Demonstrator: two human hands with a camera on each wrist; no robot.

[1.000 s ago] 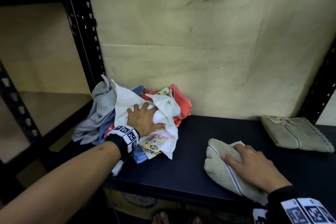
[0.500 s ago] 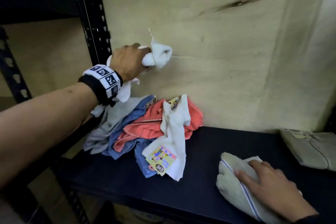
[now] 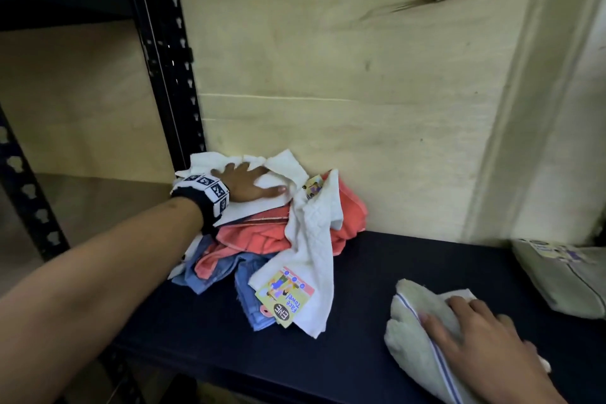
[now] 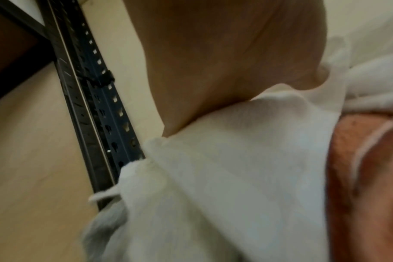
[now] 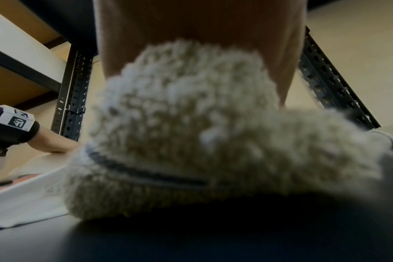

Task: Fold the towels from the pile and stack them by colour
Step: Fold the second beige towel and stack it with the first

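My left hand (image 3: 252, 182) lies flat, fingers spread, on a white towel (image 3: 278, 164) on top of the pile at the shelf's back left. Under it are a coral towel (image 3: 349, 213), a blue towel (image 3: 249, 275) and a second white towel (image 3: 311, 249) with a printed label. In the left wrist view the palm (image 4: 224, 62) presses the white towel (image 4: 236, 168) beside the coral towel (image 4: 359, 177). My right hand (image 3: 472, 328) rests with straight fingers on a folded cream towel (image 3: 410, 334) with a blue stripe, front right. That fluffy cream towel (image 5: 191, 133) fills the right wrist view.
The dark shelf (image 3: 377, 275) runs along a cream wall. A second folded cream towel (image 3: 564, 282) lies at the far right. A black perforated upright (image 3: 164, 59) stands just left of the pile, with another shelf bay beyond it.
Half a second ago my left hand held a white towel up against the wall. It has come down and now lies flat on that towel on the pile. My right hand stays on the cream towel.
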